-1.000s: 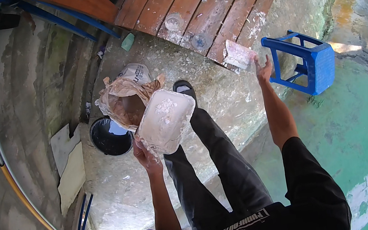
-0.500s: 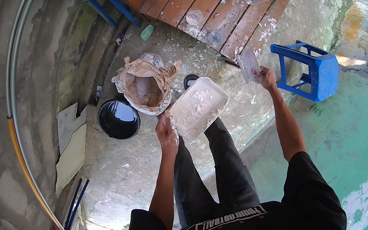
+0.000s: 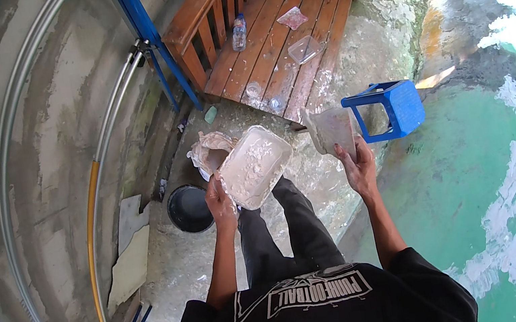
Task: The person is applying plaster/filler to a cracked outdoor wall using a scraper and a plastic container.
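A rectangular white tray (image 3: 290,161) is in my left hand (image 3: 221,208), which grips its near left edge. Lumpy whitish paste (image 3: 257,161) lies in the tray, and smears of it coat the rim. My right hand (image 3: 360,170) is closed on a clear plastic container (image 3: 333,129) with whitish residue on it, held up to the right of the tray and apart from it. Partly hidden behind the tray is an opened paper-lined sack (image 3: 207,150). Beside it on the left stands a black bucket (image 3: 193,229).
A wooden bench (image 3: 277,31) stands ahead, carrying a plastic bottle (image 3: 239,33), a clear tray (image 3: 304,49), a pinkish packet (image 3: 293,18) and clear cups (image 3: 254,90). A blue plastic stool (image 3: 405,109) lies tipped at the right. Pipes (image 3: 93,202) run along the left wall.
My view has shifted, bringing more of the bench into sight. The container in my right hand has come closer to the tray. The tray now covers more of the sack.
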A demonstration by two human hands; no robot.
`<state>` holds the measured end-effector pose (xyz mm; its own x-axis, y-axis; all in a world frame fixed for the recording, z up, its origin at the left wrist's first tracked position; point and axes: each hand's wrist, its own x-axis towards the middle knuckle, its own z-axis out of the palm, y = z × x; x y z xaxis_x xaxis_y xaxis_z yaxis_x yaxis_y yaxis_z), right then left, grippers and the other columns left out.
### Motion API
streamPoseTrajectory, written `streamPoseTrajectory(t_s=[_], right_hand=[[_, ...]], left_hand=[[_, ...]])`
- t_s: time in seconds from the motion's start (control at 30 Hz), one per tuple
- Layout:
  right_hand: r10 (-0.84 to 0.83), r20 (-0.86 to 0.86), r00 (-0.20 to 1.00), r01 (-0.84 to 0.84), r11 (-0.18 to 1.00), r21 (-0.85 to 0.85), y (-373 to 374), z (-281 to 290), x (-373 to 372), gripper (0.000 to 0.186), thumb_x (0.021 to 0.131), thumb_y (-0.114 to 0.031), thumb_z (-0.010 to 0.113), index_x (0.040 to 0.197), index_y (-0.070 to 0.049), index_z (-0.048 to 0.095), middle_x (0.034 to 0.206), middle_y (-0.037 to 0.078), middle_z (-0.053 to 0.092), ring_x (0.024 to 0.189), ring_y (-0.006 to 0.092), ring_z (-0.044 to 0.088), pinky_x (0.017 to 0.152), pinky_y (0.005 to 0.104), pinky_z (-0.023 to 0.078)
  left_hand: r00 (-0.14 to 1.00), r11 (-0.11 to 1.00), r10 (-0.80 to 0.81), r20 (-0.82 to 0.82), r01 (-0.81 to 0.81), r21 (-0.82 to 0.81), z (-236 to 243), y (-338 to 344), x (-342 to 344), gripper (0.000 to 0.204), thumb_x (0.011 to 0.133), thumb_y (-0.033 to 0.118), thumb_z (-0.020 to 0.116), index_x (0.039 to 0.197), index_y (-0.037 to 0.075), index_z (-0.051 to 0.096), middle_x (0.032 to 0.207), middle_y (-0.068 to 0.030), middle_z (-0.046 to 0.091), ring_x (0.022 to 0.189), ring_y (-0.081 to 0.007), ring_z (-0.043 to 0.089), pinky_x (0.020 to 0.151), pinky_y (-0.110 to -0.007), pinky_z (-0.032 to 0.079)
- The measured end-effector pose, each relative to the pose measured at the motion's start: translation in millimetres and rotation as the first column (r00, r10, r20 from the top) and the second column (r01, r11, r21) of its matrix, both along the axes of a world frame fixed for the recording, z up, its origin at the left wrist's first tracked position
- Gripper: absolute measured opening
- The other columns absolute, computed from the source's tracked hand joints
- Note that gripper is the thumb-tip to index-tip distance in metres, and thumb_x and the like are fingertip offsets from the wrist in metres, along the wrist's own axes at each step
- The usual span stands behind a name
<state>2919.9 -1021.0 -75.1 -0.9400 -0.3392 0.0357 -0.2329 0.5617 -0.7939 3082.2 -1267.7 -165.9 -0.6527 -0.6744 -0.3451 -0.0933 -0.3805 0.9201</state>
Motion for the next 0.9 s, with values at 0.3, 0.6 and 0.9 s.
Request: streamPoseTrajectory(t_s=[0.3, 0.6, 0.9], right_hand=[[0.521, -0.418, 0.744, -0.401, 0.849, 0.344, -26, 122, 69, 0.035, 0.067, 0.001, 0.063, 0.099, -0.012, 0.065, 0.094, 0.003, 0.064, 0.083, 0.0237, 0.059, 0.07, 0.0351, 0.048], [0.554, -0.32, 0.768, -0.494, 0.832, 0.254, -20, 169, 82, 0.022, 0.072, -0.004, 0.064, 0.092, -0.01, 0.065, 0.088, 0.003, 0.064, 0.077, 0.0237, 0.058, 0.069, 0.0347, 0.048], [0.567, -0.319, 0.759, -0.377, 0.783, 0.494, -21, 194, 75, 0.017, 0.07, -0.005, 0.06, 0.086, -0.008, 0.066, 0.083, 0.004, 0.063, 0.076, 0.0233, 0.058, 0.068, 0.0353, 0.049]], left_hand=[[0.993, 0.978, -0.12, 0.003, 0.118, -0.171, 109, -11, 0, 0.043, 0.098, 0.033, 0.042, 0.114, -0.004, 0.054, 0.105, -0.0091, 0.06, 0.094, -0.014, 0.055, 0.086, -0.028, 0.042], [0.982, 0.91, -0.185, 0.045, 0.188, -0.368, 134, -17, 5, 0.034, 0.098, 0.021, 0.041, 0.111, -0.007, 0.056, 0.099, -0.014, 0.062, 0.092, -0.0172, 0.056, 0.085, -0.029, 0.041], [0.968, 0.895, -0.253, 0.005, 0.236, -0.379, 166, -4, -2, 0.04, 0.098, 0.03, 0.044, 0.107, -0.007, 0.057, 0.093, -0.0097, 0.062, 0.085, -0.0121, 0.05, 0.08, -0.027, 0.041]])
